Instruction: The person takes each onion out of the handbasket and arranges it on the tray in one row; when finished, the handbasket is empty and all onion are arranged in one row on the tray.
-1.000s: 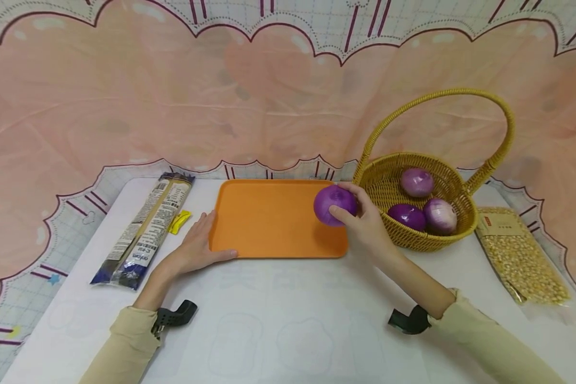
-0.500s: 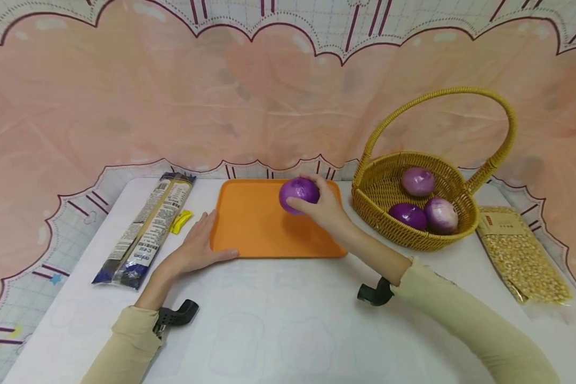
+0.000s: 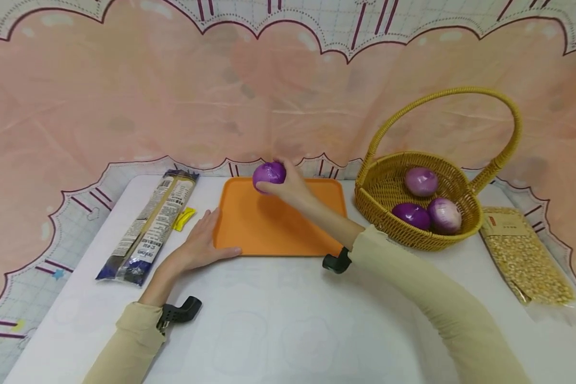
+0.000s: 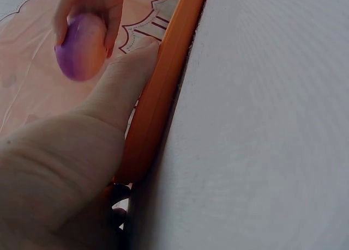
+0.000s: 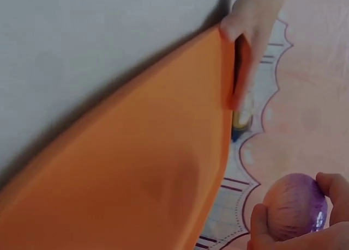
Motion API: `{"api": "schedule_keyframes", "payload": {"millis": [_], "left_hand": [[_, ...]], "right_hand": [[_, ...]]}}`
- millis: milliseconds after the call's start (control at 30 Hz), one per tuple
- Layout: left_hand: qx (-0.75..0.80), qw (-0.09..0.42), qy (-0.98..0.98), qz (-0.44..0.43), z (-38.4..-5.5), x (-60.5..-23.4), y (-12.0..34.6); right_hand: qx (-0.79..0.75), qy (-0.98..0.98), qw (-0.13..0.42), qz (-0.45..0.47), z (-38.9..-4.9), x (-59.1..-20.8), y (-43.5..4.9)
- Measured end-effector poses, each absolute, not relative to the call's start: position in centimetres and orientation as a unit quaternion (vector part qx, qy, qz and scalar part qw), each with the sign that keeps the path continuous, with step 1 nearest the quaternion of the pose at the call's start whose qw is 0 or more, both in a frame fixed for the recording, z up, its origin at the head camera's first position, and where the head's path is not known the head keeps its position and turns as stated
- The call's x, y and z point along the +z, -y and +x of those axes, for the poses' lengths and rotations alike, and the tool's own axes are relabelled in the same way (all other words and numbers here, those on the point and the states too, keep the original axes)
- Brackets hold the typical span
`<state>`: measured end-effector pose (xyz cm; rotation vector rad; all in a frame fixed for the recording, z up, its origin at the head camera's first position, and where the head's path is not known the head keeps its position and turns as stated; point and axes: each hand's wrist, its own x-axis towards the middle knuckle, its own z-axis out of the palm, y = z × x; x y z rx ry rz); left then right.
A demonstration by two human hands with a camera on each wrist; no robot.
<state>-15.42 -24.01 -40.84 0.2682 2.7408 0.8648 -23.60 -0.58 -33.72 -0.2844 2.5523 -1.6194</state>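
My right hand (image 3: 295, 186) grips a purple onion (image 3: 267, 176) with thumb and fingers, raised above the back part of an orange tray (image 3: 278, 229). In the right wrist view the onion (image 5: 289, 206) is apart from the tray (image 5: 147, 152). My left hand (image 3: 199, 246) rests against the tray's left side, fingers extended along that edge and thumb at the front-left corner. The left wrist view shows the left thumb (image 4: 122, 81) touching the tray's orange rim (image 4: 155, 97). Three more purple onions, one of them paler (image 3: 445, 215), lie in a wicker basket (image 3: 372, 205) to the right.
The basket's tall handle (image 3: 513, 128) arches up at the right. Beyond it lies a bag of yellow kernels (image 3: 528, 261). A long printed packet (image 3: 149, 229) and a small yellow wrapped piece (image 3: 184, 219) lie left of the tray. A patterned cloth (image 3: 173, 106) hangs behind the white table (image 3: 269, 309).
My right hand has carried the onion leftward and toward the back, from the tray's right end to above its back-left part. The left hand has stayed at the tray's left edge.
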Motion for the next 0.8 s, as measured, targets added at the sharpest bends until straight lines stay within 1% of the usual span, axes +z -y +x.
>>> {"api": "schedule_keyframes", "payload": {"millis": [133, 333, 533, 800], "left_hand": [[0.293, 0.128, -0.943, 0.093, -15.4, -40.9, 24.2], [0.3, 0.127, -0.941, 0.092, -15.5, -41.0, 24.1], [0.299, 0.127, -0.942, 0.087, -15.8, -41.0, 23.9], [0.299, 0.132, -0.941, 0.085, -15.6, -40.9, 24.1]], "right_hand": [[-0.514, -0.848, 0.061, -0.113, -25.4, -34.3, 2.4], [-0.484, -0.856, 0.077, -0.166, -27.6, -35.0, 4.6], [-0.427, -0.879, 0.105, -0.186, -28.6, -35.2, 5.8], [-0.394, -0.892, 0.116, -0.188, -29.2, -35.9, 6.9]]}}
